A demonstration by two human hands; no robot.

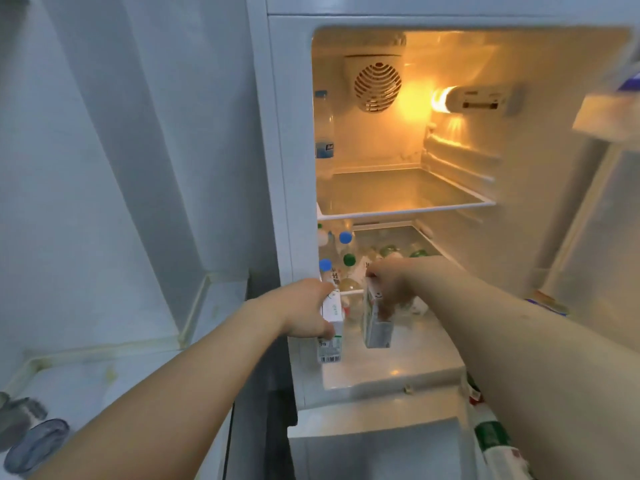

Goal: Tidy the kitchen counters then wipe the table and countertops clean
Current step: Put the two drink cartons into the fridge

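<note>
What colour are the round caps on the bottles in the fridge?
Two round bottle caps are blue and one cap is green, seen in the head view.

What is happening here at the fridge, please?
A person stands at an open fridge with the light on inside. Each hand holds a small drink carton: the left hand grips one carton at the front left of the lower shelf, and the right hand holds another carton beside it. Capped bottles crowd the back of that shelf. The upper glass shelf is nearly bare, with one water bottle at its left.
</note>
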